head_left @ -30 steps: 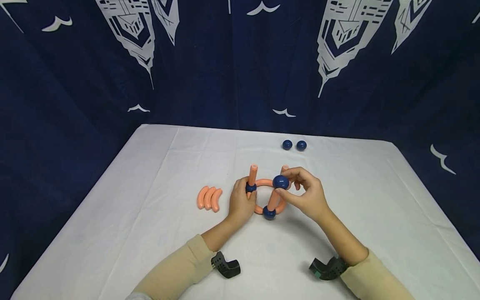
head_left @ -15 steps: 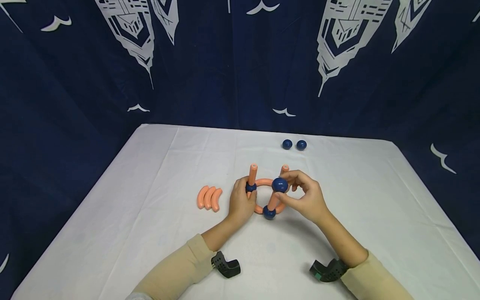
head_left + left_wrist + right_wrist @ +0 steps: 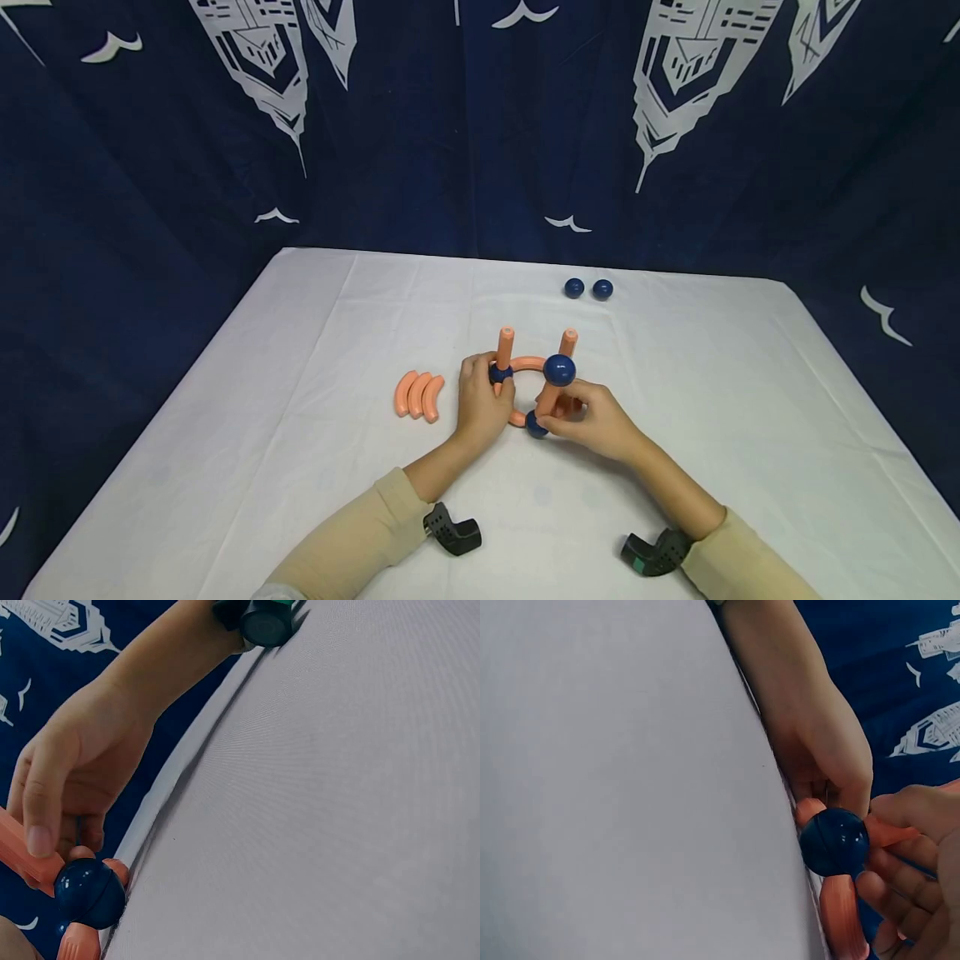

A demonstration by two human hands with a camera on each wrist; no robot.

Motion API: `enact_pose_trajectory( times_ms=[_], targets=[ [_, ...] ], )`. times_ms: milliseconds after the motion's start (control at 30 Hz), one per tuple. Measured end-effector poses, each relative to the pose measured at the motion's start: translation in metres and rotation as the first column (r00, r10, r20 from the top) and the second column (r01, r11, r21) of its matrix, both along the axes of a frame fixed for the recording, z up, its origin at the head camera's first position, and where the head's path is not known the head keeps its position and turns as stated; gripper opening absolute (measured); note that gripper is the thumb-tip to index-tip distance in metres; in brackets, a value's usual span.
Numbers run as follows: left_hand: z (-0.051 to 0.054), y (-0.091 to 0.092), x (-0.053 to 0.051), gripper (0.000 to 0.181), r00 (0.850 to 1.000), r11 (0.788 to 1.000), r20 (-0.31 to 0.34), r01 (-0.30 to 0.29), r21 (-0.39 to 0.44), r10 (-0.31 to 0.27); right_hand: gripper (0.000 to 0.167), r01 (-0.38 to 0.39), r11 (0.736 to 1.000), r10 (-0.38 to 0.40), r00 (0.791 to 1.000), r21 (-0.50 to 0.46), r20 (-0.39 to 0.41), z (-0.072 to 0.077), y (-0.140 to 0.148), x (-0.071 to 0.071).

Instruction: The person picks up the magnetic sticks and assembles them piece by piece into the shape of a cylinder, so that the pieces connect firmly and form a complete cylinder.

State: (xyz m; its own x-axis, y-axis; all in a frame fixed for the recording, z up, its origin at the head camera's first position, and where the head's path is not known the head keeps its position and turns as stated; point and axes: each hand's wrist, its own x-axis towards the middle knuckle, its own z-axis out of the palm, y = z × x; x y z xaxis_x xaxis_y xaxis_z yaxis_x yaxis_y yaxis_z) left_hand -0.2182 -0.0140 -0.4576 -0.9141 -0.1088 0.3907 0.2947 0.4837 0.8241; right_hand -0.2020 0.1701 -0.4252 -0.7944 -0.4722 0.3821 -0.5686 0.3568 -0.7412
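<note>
A frame of orange sticks and blue balls stands on the white cloth: a ring of curved sticks (image 3: 528,364) with upright straight sticks. My left hand (image 3: 483,400) grips the ring at its left ball (image 3: 500,374), whose upright stick (image 3: 506,346) has a bare top. With thumb and fingers my right hand (image 3: 600,421) pinches the front upright stick (image 3: 549,400) just above the front lower ball (image 3: 90,892). A larger-looking blue ball (image 3: 559,370) sits on top of that stick. Behind it rises another bare-topped stick (image 3: 569,342). The ring's right side is mostly hidden.
Three curved orange sticks (image 3: 417,396) lie side by side left of my left hand. Two loose blue balls, a left one (image 3: 574,288) and a right one (image 3: 602,289), rest near the far edge. A dark blue printed curtain (image 3: 420,150) hangs behind the table.
My right hand has let go of the top blue ball and moved down to pinch the stick below it. That ball stays on the stick. My left hand has kept its place.
</note>
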Motion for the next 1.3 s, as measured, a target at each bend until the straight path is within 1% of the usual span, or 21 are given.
enact_pose_trajectory(
  times_ms=[133,267,300,433,500,533,600,733,833,967,1200,1300],
  targets=[
    [-0.001,0.000,0.000,0.032,0.999,0.999,-0.002,-0.039,0.021,0.039,0.018,-0.022,1.000,0.022,1.000,0.003,0.009,-0.008,0.002,-0.003],
    [-0.001,-0.001,0.000,0.025,0.998,0.998,-0.005,-0.057,0.029,0.057,0.017,-0.023,1.000,0.023,1.000,-0.008,0.003,-0.010,0.001,-0.003],
    [-0.001,-0.001,0.000,0.024,0.998,0.998,-0.005,-0.056,0.027,0.056,0.017,-0.023,1.000,0.023,1.000,-0.008,0.000,-0.006,0.000,-0.001],
    [-0.001,-0.002,0.000,0.017,0.999,0.999,-0.018,-0.037,0.017,0.037,0.016,0.001,1.000,-0.001,1.000,0.000,-0.012,-0.007,-0.003,0.000],
    [-0.001,-0.002,0.000,0.013,0.999,1.000,-0.036,-0.024,0.015,0.024,0.016,0.008,1.000,-0.009,1.000,-0.003,-0.020,-0.007,-0.004,0.001],
    [-0.001,-0.003,0.000,0.011,0.999,1.000,-0.044,-0.019,0.013,0.020,0.016,0.012,1.000,-0.012,1.000,-0.007,-0.028,-0.012,-0.004,-0.001],
    [-0.001,-0.003,0.000,0.009,0.998,1.000,-0.056,-0.007,0.012,0.008,0.017,0.014,1.000,-0.015,0.999,-0.018,-0.050,-0.012,-0.006,-0.001],
    [-0.001,-0.002,0.000,0.012,0.997,1.000,-0.078,0.006,-0.010,-0.007,0.019,0.022,0.999,-0.026,0.993,-0.042,-0.117,-0.013,-0.010,-0.001],
    [-0.002,-0.002,0.000,0.016,0.996,1.000,-0.091,0.010,-0.028,-0.013,0.019,0.040,0.998,-0.047,0.988,-0.046,-0.150,-0.013,-0.013,-0.002],
    [-0.001,-0.002,-0.001,0.019,0.996,0.999,-0.080,0.022,-0.040,-0.026,0.018,0.070,0.997,-0.075,0.983,-0.040,-0.166,-0.013,-0.017,-0.003],
    [0.001,-0.002,-0.001,0.025,0.997,0.997,-0.009,0.075,-0.021,-0.075,0.018,0.125,0.991,-0.130,0.973,-0.040,-0.191,-0.015,-0.023,-0.007],
    [0.002,-0.003,-0.001,0.027,0.996,0.996,0.005,0.085,-0.019,-0.085,0.019,0.150,0.988,-0.154,0.969,-0.037,-0.194,-0.016,-0.025,-0.007]
  ],
)
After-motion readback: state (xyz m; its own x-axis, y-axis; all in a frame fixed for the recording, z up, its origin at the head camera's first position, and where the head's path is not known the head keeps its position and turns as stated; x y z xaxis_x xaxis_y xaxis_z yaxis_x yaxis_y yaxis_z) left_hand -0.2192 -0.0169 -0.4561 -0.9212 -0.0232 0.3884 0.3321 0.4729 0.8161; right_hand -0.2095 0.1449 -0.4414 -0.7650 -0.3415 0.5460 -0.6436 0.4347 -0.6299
